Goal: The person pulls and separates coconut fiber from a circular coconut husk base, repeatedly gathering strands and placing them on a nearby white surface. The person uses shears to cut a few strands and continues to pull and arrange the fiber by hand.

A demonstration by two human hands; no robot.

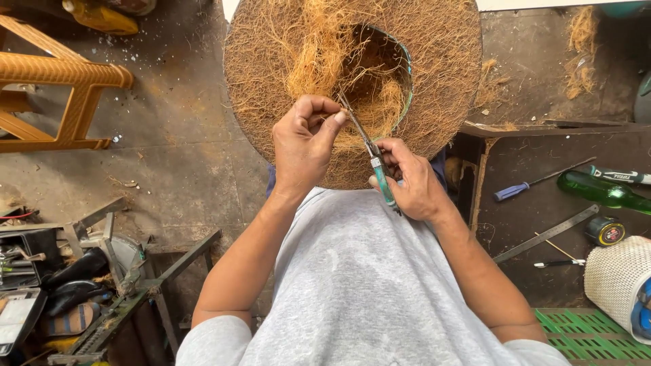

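Observation:
A large round disc of brown coconut fibre (271, 74) with a hole in its middle leans against my lap. My right hand (413, 186) grips a pair of scissors (369, 152) with teal handles, blades pointing up toward the hole's lower rim. My left hand (305, 146) pinches a tuft of loose fibre right at the scissor blades. Loose golden strands (325, 54) hang around the hole.
On the dark workbench (515, 224) at right lie a blue-handled screwdriver (536, 183), a green glass bottle (603, 193), a metal ruler (546, 234), a tape measure (605, 232) and a woven white basket (620, 278). An orange plastic chair (61, 88) stands upper left. Tools and shoes clutter the lower left.

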